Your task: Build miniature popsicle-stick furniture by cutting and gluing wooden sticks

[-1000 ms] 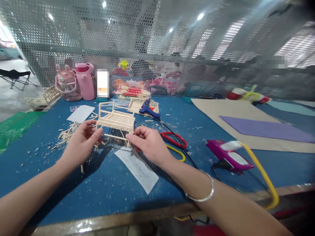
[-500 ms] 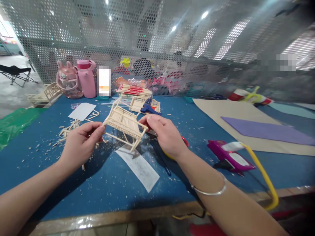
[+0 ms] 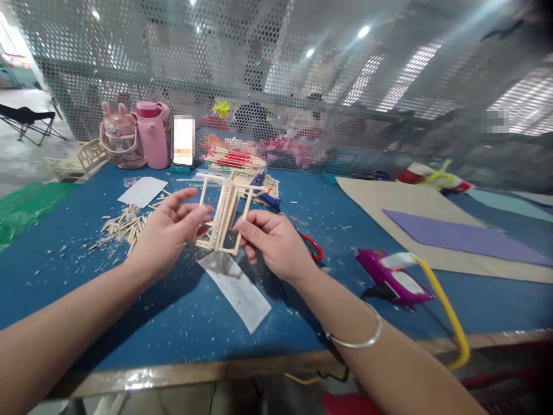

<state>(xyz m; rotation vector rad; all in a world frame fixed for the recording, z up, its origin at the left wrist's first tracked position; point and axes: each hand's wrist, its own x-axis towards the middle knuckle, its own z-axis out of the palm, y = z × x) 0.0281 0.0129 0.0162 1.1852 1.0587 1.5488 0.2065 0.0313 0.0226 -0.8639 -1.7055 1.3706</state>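
Above the middle of the blue table, a miniature piece of furniture built from thin wooden sticks (image 3: 223, 216) is tilted on its side, its slatted panel seen nearly edge-on. My right hand (image 3: 270, 242) pinches one of its posts between thumb and fingers. My left hand (image 3: 173, 225) is at the model's left side with fingers apart; whether a fingertip touches the frame is hard to see. Below the model lies a strip of whitish paper (image 3: 242, 300). Red-handled scissors (image 3: 315, 246) are partly hidden behind my right hand.
Cut stick pieces (image 3: 125, 225) lie left, near a white card (image 3: 142, 191). A blue glue gun (image 3: 268, 199) and bundled sticks (image 3: 235, 158) are behind the model. Pink bottles (image 3: 153, 138) and a phone (image 3: 183, 141) stand behind. A purple device (image 3: 393, 276) and purple sheet (image 3: 466, 239) lie right.
The stick model has turned from slanting flat to nearly edge-on and upright. My left hand has loosened from its corner and spread its fingers; my right hand has moved slightly left and down.
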